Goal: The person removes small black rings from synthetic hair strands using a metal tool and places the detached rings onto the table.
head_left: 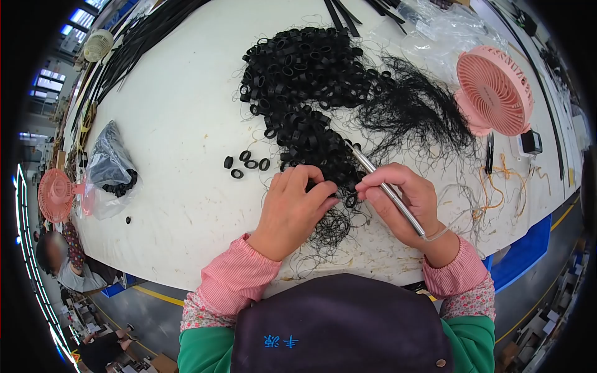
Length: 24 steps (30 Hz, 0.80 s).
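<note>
A large heap of black rubber rings (305, 74) lies on the white table, trailing down to my hands. My left hand (289, 211) is at the near end of the heap, its thumb and fingers closed around black rings that they partly hide. A slim silver metal pen-like tool (390, 194) rests slantwise in my right hand (407, 202), its tip up toward the rings. The right fingertips pinch close to a black ring (351, 200); contact is unclear. Thin black trimmings (333, 230) lie tangled just below my hands. Several loose rings (250, 164) lie left of the heap.
A tangle of black strands (416, 105) spreads right of the heap, near a pink fan (495, 91). A plastic bag of black pieces (113, 165) stands at left by another pink fan (56, 195). Long black strips (134, 46) lie at the back left. A person (68, 261) sits at far left.
</note>
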{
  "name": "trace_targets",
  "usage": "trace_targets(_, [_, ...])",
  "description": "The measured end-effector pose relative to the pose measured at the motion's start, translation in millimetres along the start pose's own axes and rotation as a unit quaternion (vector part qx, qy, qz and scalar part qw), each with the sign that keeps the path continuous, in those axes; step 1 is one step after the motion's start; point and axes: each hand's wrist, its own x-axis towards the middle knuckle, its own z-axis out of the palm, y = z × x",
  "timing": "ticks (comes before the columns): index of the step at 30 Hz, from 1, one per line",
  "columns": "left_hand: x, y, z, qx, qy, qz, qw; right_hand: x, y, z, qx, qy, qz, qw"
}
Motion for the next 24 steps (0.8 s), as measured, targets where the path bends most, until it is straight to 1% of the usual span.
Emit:
trace_targets(3, [-1.5, -2.9, -1.0, 0.013, 0.008, 0.019, 1.000, -0.4, -0.3, -0.2, -0.001, -0.001, 0.002, 1.000])
trace_targets(6, [-4.0, -1.7, -3.8, 0.000, -0.010, 0.028, 1.000, -0.3, 0.1, -0.1, 0.005, -0.001, 0.000, 1.000])
trace_targets(7, [-5.9, 1.6, -3.7, -0.125, -0.005, -0.059, 0.990, -0.2, 0.5, -0.2, 0.011, -0.001, -0.002, 1.000])
trace_targets(8, [-7.3, 3.6, -3.7, -0.247, 0.000, -0.145, 0.958, 0.5, -0.1, -1.0, 0.011, -0.001, -0.002, 1.000])
trace_targets(9, [-8.9, 2.2, -2.2, -0.247, 0.000, -0.144, 0.958, 1.6, -1.6, -2.5, -0.004, -0.015, -0.019, 1.000])
trace_targets(10, [-10.7, -0.3, 0.2, -0.399, 0.009, -0.197, 0.896, 2.4, -2.8, -3.5, -0.018, -0.030, -0.037, 0.999])
trace_targets(11, [-10.8, -0.9, 0.7, -0.538, 0.017, -0.244, 0.806, 2.3, -3.9, -3.2, -0.018, -0.029, -0.037, 0.999])
trace_targets(12, [-10.1, 2.9, 0.1, -0.593, 0.024, -0.265, 0.760, 1.9, -5.1, -2.4, -0.016, -0.040, -0.040, 0.998])
trace_targets(13, [-9.3, 5.8, -1.9, -0.593, 0.024, -0.265, 0.760, 1.9, -5.6, -1.6, -0.013, -0.050, -0.044, 0.998])
trace_targets(14, [-9.1, 8.1, -3.6, -0.605, 0.009, -0.279, 0.746, 0.4, -1.1, 0.5, -0.013, -0.048, -0.064, 0.997])
trace_targets(15, [-9.5, 9.7, -4.0, -0.616, -0.007, -0.292, 0.732, 0.0, -1.0, 1.7, -0.013, -0.048, -0.063, 0.997])
trace_targets(16, [-10.8, 10.6, -1.5, -0.616, -0.007, -0.293, 0.731, -0.8, -1.6, 3.3, -0.003, -0.050, -0.067, 0.996])
trace_targets(18, [-14.0, 11.4, 5.1, -0.599, -0.022, -0.252, 0.759, -0.6, -1.4, 5.5, 0.002, -0.055, -0.084, 0.995])
trace_targets(22, [-15.7, 11.7, 5.3, -0.587, -0.035, -0.261, 0.766, 0.4, -2.6, 6.0, -0.014, -0.060, -0.095, 0.994])
trace_targets(24, [-14.7, 8.7, 0.7, -0.575, -0.075, -0.283, 0.764, -0.2, -3.7, 3.5, -0.017, -0.054, -0.063, 0.996])
